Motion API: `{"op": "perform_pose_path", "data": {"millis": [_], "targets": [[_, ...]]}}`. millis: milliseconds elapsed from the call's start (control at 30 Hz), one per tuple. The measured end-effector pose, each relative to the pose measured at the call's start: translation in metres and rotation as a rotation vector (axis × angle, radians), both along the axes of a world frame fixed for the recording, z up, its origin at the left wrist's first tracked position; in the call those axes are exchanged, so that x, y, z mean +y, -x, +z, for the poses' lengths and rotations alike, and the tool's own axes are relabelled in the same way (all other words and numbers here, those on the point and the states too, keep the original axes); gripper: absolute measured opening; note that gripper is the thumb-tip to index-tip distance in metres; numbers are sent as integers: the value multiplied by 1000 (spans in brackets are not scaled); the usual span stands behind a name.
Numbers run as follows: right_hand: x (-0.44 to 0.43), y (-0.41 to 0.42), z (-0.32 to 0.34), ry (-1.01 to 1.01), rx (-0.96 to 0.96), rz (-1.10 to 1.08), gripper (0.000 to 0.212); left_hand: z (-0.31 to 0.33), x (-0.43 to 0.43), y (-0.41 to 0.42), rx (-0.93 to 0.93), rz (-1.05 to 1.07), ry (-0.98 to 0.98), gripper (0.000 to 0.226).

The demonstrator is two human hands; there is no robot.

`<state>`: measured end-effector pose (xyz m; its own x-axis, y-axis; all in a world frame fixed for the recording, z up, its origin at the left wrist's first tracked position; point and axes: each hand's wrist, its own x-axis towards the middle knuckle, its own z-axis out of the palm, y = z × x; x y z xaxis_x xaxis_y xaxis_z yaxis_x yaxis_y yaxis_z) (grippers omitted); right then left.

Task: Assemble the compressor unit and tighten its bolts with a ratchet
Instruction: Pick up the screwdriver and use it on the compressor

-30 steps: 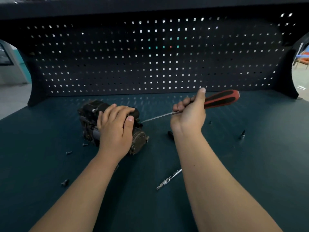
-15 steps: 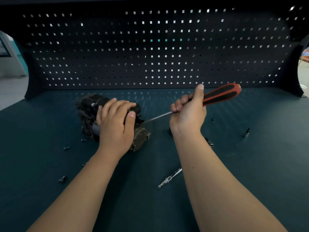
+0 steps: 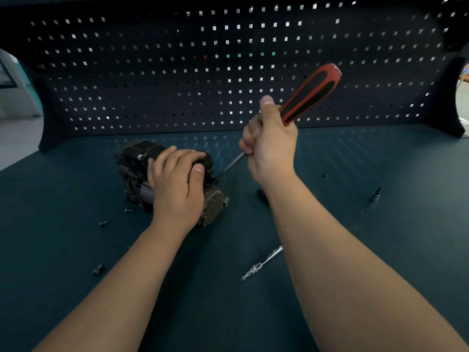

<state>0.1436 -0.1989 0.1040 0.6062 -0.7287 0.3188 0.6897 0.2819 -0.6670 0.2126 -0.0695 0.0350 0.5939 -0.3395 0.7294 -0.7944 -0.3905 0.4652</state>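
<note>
Since half a second earlier, the right hand (image 3: 270,146) had risen and swung the long steel-shafted driver with a red and black moulded handle (image 3: 311,94) from a shallow slant to a steep one. The handle now pointed up and to the right against the black perforated metal backboard (image 3: 152,72). That hand was clamped round the lower part of the handle, fingers curled, thumb laid straight up along the grip. The thin shaft ran down and to the left from under the fist to the right end of the dark, grimy cast-metal compressor unit (image 3: 134,158). Whether the tip sat in a bolt I could not tell.

The left hand (image 3: 177,184) had stayed put, fingers wrapped over the unit's rounded black housing and thumb down the near side, gripping it. The compressor unit lay on the dark teal workbench mat (image 3: 380,250), left of centre and near the backboard. The two hands were apart, the right one higher and further right.

A slim silver extension bar (image 3: 264,262) lay on the mat, its far end hidden under the right forearm. A small silver socket bit (image 3: 375,195) stood well off to the right. One small dark bolt (image 3: 129,210) lay just beside the unit's near-left corner, a second bolt (image 3: 103,223) lay a little further left, and a third bolt (image 3: 97,270) lay near the left forearm.
</note>
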Motion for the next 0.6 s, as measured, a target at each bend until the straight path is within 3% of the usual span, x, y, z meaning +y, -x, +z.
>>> {"op": "perform_pose_path", "data": {"millis": [67,267,467,600], "targets": [[0,0,-1,45,-13,22,43,0,0,0,4,-6,5,40],[40,-12,-10,-7,97,-368,38,3,-2,-1,14,-7,-38,38],[23,-6,-5,87,9,-49,37,0,3,-5,-3,-30,-24,37],[38,3,-18,175,99,-168,39,-2,5,-6,-22,-35,-40,38]]}}
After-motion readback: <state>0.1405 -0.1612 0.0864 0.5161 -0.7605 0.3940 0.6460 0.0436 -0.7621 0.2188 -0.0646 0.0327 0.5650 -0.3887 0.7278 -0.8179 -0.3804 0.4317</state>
